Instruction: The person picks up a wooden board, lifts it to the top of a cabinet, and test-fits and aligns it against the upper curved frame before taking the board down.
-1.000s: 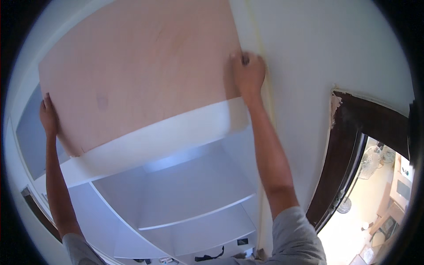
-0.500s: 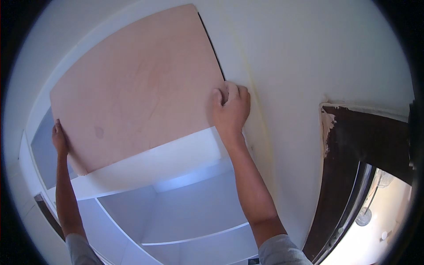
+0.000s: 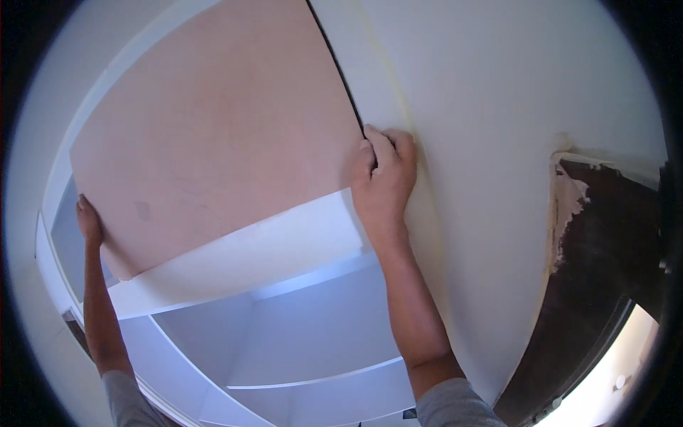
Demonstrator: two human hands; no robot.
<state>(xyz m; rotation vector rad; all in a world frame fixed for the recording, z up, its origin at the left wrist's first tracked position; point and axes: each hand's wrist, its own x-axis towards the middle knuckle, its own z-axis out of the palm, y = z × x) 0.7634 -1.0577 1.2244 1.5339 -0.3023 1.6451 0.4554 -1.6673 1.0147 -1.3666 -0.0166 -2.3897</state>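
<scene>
A large pinkish-brown plywood panel [image 3: 220, 128] stands raised across the upper part of a white built-in cabinet [image 3: 284, 245]. My left hand [image 3: 89, 222] grips the panel's left edge low down, and the fingers behind it are hidden. On the opposite side, my right hand [image 3: 385, 171] is closed at the panel's right edge near its lower corner, with bent fingers and the thumb against the board. A thin dark gap [image 3: 334, 60] runs between the panel's right edge and the wall above that hand. The panel's top runs out of the picture.
Below the panel are open white compartments with a curved-looking shelf edge [image 3: 320, 378]. A pale wall [image 3: 491, 107] with a yellowish streak rises at the right. Farther right stands a dark door frame [image 3: 597, 235] with chipped plaster along its edge, and a bright opening below it.
The view has shifted, so the panel's top is now cut off and the door frame sits farther right. My right hand's fingers have curled more tightly at the panel edge. Both hands stay at the panel.
</scene>
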